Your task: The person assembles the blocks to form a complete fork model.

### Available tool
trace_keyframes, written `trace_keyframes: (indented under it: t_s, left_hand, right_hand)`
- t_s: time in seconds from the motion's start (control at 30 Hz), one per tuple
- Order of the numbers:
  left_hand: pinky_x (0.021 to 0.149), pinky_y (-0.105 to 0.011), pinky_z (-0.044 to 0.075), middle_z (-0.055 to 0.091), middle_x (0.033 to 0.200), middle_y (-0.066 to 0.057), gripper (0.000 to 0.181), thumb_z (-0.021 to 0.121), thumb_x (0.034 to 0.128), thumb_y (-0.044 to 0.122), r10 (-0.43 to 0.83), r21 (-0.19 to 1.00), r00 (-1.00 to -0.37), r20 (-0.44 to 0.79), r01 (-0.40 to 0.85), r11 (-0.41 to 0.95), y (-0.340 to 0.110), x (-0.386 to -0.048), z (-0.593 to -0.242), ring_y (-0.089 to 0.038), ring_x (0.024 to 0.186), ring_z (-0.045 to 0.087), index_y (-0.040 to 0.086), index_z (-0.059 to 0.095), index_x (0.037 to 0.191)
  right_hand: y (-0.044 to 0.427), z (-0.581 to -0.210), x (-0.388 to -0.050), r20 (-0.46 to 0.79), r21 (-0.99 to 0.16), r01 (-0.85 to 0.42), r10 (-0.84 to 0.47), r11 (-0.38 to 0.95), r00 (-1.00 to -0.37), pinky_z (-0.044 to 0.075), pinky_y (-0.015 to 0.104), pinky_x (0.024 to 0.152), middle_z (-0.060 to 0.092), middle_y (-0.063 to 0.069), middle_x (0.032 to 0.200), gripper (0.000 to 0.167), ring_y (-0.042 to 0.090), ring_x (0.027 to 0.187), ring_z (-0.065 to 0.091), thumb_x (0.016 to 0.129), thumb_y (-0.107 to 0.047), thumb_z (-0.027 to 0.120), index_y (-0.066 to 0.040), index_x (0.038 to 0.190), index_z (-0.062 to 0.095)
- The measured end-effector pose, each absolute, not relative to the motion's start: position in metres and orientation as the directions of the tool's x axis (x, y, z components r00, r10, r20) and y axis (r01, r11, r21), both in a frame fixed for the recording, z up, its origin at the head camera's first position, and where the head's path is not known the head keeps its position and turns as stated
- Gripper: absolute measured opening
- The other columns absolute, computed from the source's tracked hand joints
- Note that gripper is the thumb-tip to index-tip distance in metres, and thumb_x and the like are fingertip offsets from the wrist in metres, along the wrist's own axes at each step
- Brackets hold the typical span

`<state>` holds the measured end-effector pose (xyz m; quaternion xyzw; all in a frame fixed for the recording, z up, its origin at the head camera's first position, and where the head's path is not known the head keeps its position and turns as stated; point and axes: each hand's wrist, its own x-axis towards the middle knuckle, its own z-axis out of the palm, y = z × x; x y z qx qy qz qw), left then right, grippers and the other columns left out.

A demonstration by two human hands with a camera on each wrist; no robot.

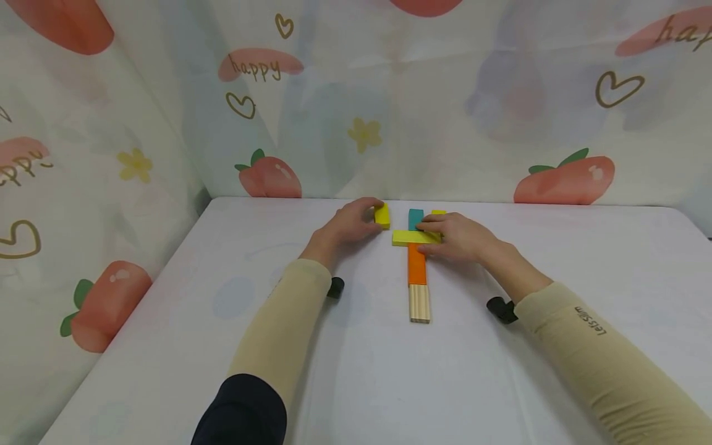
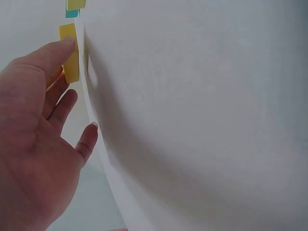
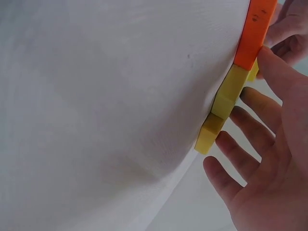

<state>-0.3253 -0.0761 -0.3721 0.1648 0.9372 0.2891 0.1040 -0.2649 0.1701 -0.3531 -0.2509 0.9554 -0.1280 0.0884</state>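
My left hand pinches a yellow block between thumb and fingers near the table's back edge; the left wrist view shows the thumb lying on this yellow block. A yellow-green block lies crosswise above an orange block, with a teal block behind it. Across the right end of the yellow-green block rests my right hand, its fingers spread and fairly straight. In the right wrist view its thumb touches the orange block. Another yellow block shows partly behind the right fingers.
Plain wooden pieces lie side by side at the near end of the orange block. A white cloth covers the table. Patterned fabric hangs along the back and left edges.
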Motion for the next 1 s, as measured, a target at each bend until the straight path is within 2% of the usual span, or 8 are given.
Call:
trace_keyframes:
  t_s: [0.53, 0.77, 1.0]
  left_hand:
    - [0.120, -0.034, 0.023, 0.042, 0.155, 0.004, 0.057, 0.069, 0.0976, 0.026, 0.414, 0.546, -0.904, -0.106, 0.295, 0.784, -0.065, -0.322, -0.368, -0.018, 0.144, 0.034, 0.020, 0.048, 0.151]
    - [0.120, -0.039, 0.022, 0.045, 0.154, 0.000, 0.056, 0.069, 0.0984, 0.024, 0.444, 0.509, -0.890, -0.107, 0.335, 0.793, -0.062, -0.323, -0.371, -0.020, 0.142, 0.036, 0.016, 0.049, 0.150]
    - [0.120, -0.044, 0.022, 0.046, 0.153, 0.000, 0.057, 0.068, 0.0987, 0.025, 0.432, 0.485, -0.894, -0.117, 0.328, 0.811, -0.061, -0.322, -0.372, -0.021, 0.141, 0.038, 0.016, 0.047, 0.151]
  right_hand:
    - [0.170, -0.353, -0.265, -0.090, -0.285, -0.470, -0.511, 0.836, -0.855, 0.030, 0.062, 0.112, 0.045, 0.023, 0.150, 0.060, 0.046, 0.139, 0.037, 0.098, -0.039, 0.066, -0.006, 0.146, 0.054]
    - [0.169, -0.351, -0.265, -0.097, -0.287, -0.469, -0.512, 0.836, -0.854, 0.030, 0.063, 0.111, 0.045, 0.023, 0.151, 0.060, 0.047, 0.139, 0.037, 0.098, -0.039, 0.066, -0.006, 0.146, 0.053]
    - [0.169, -0.351, -0.265, -0.100, -0.287, -0.467, -0.511, 0.837, -0.854, 0.029, 0.063, 0.112, 0.044, 0.023, 0.151, 0.060, 0.047, 0.139, 0.036, 0.098, -0.039, 0.065, -0.005, 0.147, 0.053]
